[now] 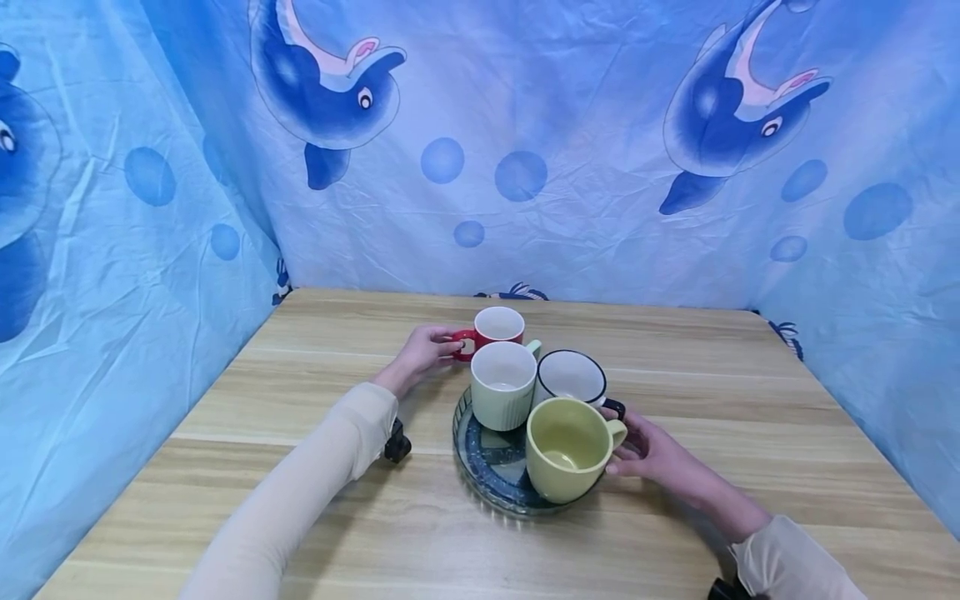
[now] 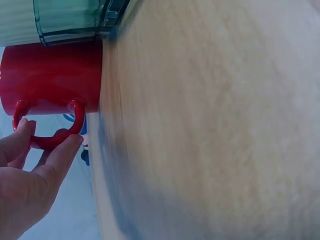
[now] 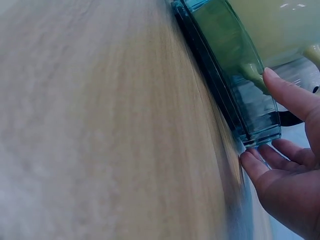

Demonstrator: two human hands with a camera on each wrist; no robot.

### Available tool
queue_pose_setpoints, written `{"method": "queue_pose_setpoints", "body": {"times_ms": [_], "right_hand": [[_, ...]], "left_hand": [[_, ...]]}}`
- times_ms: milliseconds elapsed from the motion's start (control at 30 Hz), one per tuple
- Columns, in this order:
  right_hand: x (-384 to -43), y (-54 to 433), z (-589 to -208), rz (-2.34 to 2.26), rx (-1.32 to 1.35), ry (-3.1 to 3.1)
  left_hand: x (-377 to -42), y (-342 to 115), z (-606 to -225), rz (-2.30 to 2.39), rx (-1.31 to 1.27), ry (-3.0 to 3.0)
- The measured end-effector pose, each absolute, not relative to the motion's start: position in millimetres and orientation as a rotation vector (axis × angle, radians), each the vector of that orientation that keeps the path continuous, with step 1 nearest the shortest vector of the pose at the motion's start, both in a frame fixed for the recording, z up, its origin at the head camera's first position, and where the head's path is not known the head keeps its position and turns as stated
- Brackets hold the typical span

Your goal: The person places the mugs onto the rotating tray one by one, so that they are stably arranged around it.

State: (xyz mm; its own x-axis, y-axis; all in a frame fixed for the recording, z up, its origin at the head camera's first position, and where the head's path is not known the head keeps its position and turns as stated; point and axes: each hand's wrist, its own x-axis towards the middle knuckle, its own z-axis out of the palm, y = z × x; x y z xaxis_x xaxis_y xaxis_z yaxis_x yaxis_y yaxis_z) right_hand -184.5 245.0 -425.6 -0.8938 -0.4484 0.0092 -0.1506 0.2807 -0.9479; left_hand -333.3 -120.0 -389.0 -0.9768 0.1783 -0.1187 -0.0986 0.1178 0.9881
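Observation:
My left hand (image 1: 423,354) pinches the handle of a red mug (image 2: 55,75) with a white inside. This mug stands upright beyond a round, clear bluish glass tray (image 1: 487,479), close beside its wall. On the tray stand a pale green ribbed mug (image 1: 498,408), a white mug (image 1: 572,375) with a black rim and black handle, and a yellow mug (image 1: 562,467) in front. At the tray's right side, my right hand (image 3: 290,175) holds its edge. The thumb is at the upper rim and the fingers are by the base, near the yellow mug's handle.
A wooden table (image 1: 337,517) lies under everything. Blue cloth (image 1: 570,233) with dolphin prints hangs behind it and along both sides. Black wrist cameras show under both wrists, the left camera (image 1: 397,442) close to the tabletop.

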Motion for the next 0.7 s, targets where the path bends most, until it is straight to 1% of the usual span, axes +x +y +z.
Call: {"method": "queue_pose_setpoints", "body": {"times_ms": [333,467,533,700], "right_hand": [[-184,244,-425,-1.621,-0.489,2.347],[-184,244,-424,-1.582,-0.517,2.371],[-184,244,-424,-1.569,-0.53,2.374],[-185,243,-424,-1.564,-0.495,2.369]], "left_hand": [[-333,-120,-393,1.97,0.192,2.272],[-330,-115,-389,1.954,0.136,2.325],[-327,-112,-384,1.913,0.06,2.368],[-323,-114,-377,1.863,0.037,2.46]]}}
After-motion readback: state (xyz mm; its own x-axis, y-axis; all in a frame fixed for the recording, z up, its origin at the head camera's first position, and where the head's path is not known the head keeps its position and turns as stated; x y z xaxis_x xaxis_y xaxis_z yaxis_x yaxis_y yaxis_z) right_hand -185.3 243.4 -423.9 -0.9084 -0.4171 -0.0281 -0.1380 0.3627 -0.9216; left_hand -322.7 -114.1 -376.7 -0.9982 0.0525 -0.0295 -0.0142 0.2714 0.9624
